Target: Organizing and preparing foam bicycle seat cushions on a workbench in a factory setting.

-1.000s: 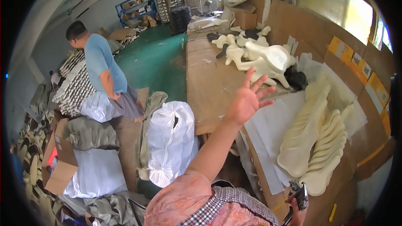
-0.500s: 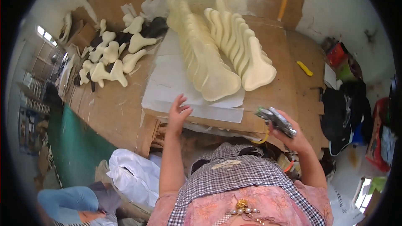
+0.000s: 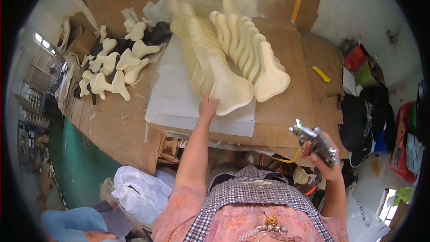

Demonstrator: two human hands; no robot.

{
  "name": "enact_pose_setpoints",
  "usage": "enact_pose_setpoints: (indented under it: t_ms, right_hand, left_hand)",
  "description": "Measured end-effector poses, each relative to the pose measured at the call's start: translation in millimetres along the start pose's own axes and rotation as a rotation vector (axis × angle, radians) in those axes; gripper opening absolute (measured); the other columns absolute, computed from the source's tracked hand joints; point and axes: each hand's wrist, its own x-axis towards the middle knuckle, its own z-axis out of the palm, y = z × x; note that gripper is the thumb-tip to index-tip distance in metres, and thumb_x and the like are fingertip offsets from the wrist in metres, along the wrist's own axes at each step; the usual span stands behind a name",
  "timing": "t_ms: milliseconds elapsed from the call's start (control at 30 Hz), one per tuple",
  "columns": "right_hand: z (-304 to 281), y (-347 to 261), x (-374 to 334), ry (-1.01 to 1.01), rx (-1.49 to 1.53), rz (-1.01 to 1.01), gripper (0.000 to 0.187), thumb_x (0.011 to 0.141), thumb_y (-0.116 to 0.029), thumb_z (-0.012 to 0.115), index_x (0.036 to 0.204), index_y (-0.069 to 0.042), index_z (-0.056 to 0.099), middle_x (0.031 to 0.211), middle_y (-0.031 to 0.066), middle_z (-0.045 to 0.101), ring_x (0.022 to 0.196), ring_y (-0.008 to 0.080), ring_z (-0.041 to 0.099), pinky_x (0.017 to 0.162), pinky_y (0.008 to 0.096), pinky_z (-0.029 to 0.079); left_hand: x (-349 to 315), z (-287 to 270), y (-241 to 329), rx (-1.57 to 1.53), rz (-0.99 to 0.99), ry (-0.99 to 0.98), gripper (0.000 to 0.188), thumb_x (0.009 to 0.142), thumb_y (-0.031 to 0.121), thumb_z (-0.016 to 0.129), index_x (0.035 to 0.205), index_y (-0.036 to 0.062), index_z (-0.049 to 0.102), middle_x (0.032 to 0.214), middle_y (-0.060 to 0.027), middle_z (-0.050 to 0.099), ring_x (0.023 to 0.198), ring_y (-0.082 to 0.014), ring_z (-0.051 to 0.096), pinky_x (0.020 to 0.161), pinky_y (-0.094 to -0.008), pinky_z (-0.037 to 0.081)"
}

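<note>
Two long rows of cream saddle-shaped foam pads stand on the cardboard-covered table. My left hand [image 3: 208, 107] pinches the near left edge of the front foam pad [image 3: 231, 90] in the left row, which leans out from those behind it. My right hand [image 3: 329, 160] is wrapped round a metal spray gun [image 3: 317, 140], held over the table's front edge to the right of the rows, its nozzle end toward the upper left. A yellow hose [image 3: 293, 156] shows beside the gun. The right row [image 3: 272, 78] stands untouched, its front pad upright.
White paper [image 3: 168, 103] lies under the left row. Loose foam pads [image 3: 107, 62] are heaped on the left. A yellow cutter [image 3: 321, 74] lies at the right, near black bags [image 3: 358, 118]. Another person's blue sleeve [image 3: 71, 224] shows at lower left beside a white sack [image 3: 141, 192].
My left hand has reached forward and taken the front pad's edge, and that pad now tilts out toward me. My right hand has moved right and slightly nearer with the spray gun.
</note>
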Motion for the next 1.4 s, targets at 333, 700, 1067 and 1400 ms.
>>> enact_pose_setpoints:
  t_ms: [333,700,1067,1400]
  right_hand:
    - [32,61,45,-0.238,0.039,0.194,0.050,0.084,-0.013,0.062,0.128,0.001,0.043,0.089,0.0057,0.058,0.077,0.0133,0.057,0.070,0.0284,0.050]
    - [112,102,127,-0.677,-0.011,0.300,0.019,0.083,-0.010,0.062,0.099,-0.001,0.055,0.079,0.0055,0.059,0.070,0.0139,0.058,0.066,0.0294,0.050]
    - [188,86,135,-1.017,0.105,0.339,0.038,0.086,-0.013,0.063,0.120,-0.003,0.053,0.093,0.0032,0.062,0.072,0.0101,0.055,0.064,0.0232,0.047]
    - [161,115,134,-0.771,0.068,0.352,0.025,0.085,-0.010,0.060,0.106,0.000,0.054,0.081,0.0074,0.062,0.065,0.0169,0.060,0.059,0.0291,0.050]
  left_hand:
    - [-125,-141,-93,-0.365,-0.129,0.420,0.053,0.076,0.013,0.069,0.123,-0.0018,0.050,0.104,-0.0135,0.063,0.091,-0.0184,0.060,0.082,-0.0314,0.048]
    - [-253,-226,-24,-0.250,-0.258,0.600,0.053,0.075,0.023,0.069,0.122,0.0043,0.052,0.110,-0.0131,0.062,0.098,-0.0222,0.060,0.087,-0.0332,0.045]
    - [-282,-133,-66,-0.174,-0.282,0.402,0.051,0.073,0.015,0.067,0.119,0.0018,0.052,0.111,-0.0125,0.060,0.102,-0.0213,0.057,0.090,-0.0319,0.043]
    - [-248,-131,-56,-0.193,-0.168,0.239,0.051,0.069,0.020,0.068,0.115,0.0024,0.055,0.104,-0.0136,0.061,0.098,-0.0230,0.058,0.087,-0.0325,0.045]
